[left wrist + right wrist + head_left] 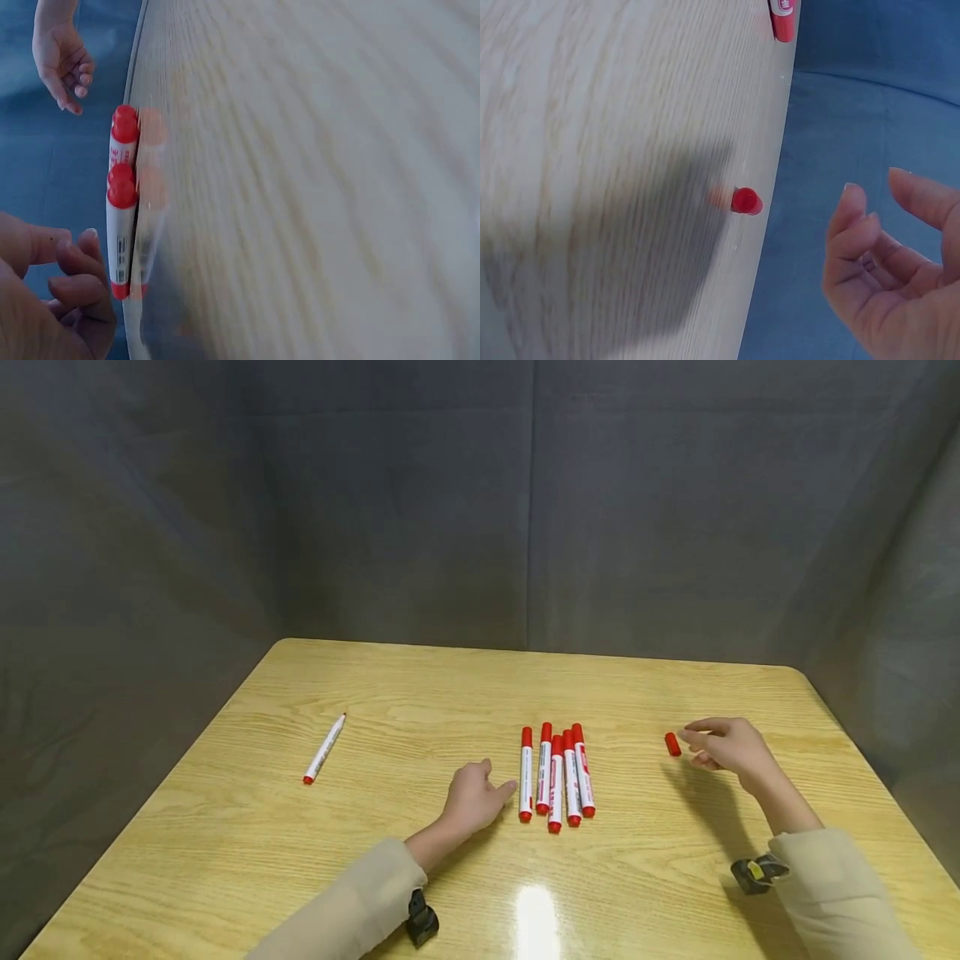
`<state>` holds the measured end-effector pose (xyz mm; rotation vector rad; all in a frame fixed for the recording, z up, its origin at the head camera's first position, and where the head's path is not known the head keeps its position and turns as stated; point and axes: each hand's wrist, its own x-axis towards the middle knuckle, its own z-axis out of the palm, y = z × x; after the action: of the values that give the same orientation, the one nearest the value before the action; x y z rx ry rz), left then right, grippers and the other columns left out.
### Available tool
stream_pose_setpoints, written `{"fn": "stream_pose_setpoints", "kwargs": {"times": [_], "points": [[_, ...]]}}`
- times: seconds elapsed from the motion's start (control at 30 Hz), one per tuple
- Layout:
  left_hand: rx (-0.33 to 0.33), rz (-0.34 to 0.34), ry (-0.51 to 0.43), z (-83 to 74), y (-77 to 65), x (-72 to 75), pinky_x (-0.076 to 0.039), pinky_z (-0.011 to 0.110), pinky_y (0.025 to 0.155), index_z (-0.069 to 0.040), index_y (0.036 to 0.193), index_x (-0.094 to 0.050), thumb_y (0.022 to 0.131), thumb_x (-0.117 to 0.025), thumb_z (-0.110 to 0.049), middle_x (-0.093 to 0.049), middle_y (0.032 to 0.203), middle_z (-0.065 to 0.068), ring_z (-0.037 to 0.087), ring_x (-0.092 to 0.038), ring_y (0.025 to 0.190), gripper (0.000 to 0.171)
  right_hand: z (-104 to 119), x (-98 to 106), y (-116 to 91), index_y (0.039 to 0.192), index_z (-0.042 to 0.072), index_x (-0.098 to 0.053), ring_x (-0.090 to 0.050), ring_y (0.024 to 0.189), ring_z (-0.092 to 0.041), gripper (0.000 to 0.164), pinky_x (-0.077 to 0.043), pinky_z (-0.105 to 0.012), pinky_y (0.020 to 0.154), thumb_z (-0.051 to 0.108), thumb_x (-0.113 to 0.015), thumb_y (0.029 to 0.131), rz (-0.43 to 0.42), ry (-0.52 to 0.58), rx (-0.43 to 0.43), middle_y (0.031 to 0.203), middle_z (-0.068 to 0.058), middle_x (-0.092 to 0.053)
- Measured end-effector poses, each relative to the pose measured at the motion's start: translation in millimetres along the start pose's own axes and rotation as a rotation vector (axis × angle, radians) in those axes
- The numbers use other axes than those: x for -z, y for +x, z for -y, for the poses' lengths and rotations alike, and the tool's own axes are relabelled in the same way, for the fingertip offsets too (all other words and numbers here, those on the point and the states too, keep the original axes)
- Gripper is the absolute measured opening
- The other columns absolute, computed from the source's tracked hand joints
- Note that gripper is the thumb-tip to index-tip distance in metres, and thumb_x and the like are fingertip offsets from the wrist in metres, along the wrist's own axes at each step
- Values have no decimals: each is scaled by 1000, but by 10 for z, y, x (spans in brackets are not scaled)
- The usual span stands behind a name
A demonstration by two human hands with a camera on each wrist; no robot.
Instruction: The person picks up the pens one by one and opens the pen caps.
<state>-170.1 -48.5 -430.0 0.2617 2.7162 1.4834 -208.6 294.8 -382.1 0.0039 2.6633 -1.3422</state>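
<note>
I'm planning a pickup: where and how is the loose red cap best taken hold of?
Probably pinch the cap mid-length across its curved sides, from above and the right: it is a short tube lying on its side, and the right grip hovers there.

From here I count 5 capped markers, 1 uncapped marker and 1 loose red cap on the table, 2 hands and 2 wrist cameras above it.
</note>
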Motion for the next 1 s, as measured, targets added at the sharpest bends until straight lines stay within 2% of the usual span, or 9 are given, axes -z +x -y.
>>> {"fn": "stream_pose_setpoints", "kwargs": {"times": [0.17,0.3,0.4,0.53,0.63,0.7,0.8,0.9,1.0], "points": [[8,13,50,-35,3,-61,-22,16,35,24,114,-46,84,-64,-12,-33,42,-6,2,-26,35,50,-12,19,-13,124,-16,-45,-60,65,-15,56,-51,-30,63,30,-51,93,5,8,-5,83,-12,-62],[2,27,74,-61,-3,-95,-19,16,35,24,117,-45,83,-64,-13,-30,42,-7,2,-21,35,54,-34,35,-27,124,-16,-44,-60,66,-15,55,-50,-30,63,30,-50,94,10,3,-2,82,-10,-61],[8,47,70,-73,-11,-120,-20,16,34,23,109,-50,83,-65,-12,-33,43,-6,3,-26,34,46,-48,48,-35,124,-15,-45,-60,66,-15,56,-50,-30,63,31,-50,94,7,-1,0,83,-9,-62],[40,71,83,-75,-13,-152,-26,17,36,14,87,-53,82,-66,-14,-39,47,-2,5,-36,35,31,-55,60,-37,123,-15,-46,-60,65,-15,56,-50,-29,62,32,-51,93,0,1,5,82,-8,-62],[43,74,121,-71,1,-176,-27,18,38,13,90,-55,81,-68,-15,-39,49,-2,6,-35,36,32,-61,62,-37,123,-15,-46,-59,65,-14,56,-49,-29,61,32,-51,93,2,4,0,81,-8,-62],[40,79,137,-68,8,-189,-26,18,38,16,101,-55,81,-68,-16,-39,48,-2,6,-34,35,41,-70,61,-38,124,-14,-45,-59,65,-15,56,-48,-29,61,32,-51,93,5,6,-5,81,-8,-62],[28,94,161,-62,18,-201,-26,19,38,16,108,-53,80,-68,-17,-43,48,3,5,-31,35,45,-81,53,-40,124,-14,-45,-59,65,-13,56,-48,-28,60,32,-52,93,6,12,-13,80,-7,-61],[20,108,177,-58,27,-204,-33,22,44,17,117,-50,80,-68,-18,-62,74,17,8,-33,39,54,-86,47,-37,124,-15,-45,-59,64,-12,56,-48,-26,60,31,-52,93,5,16,-12,80,-7,-61],[21,110,215,-52,33,-195,-44,27,59,15,126,-43,78,-70,-21,-59,108,26,10,-41,51,66,-71,35,-25,124,-15,-45,-58,63,-11,56,-48,-27,60,31,-52,93,8,20,-4,80,-8,-61]]}}
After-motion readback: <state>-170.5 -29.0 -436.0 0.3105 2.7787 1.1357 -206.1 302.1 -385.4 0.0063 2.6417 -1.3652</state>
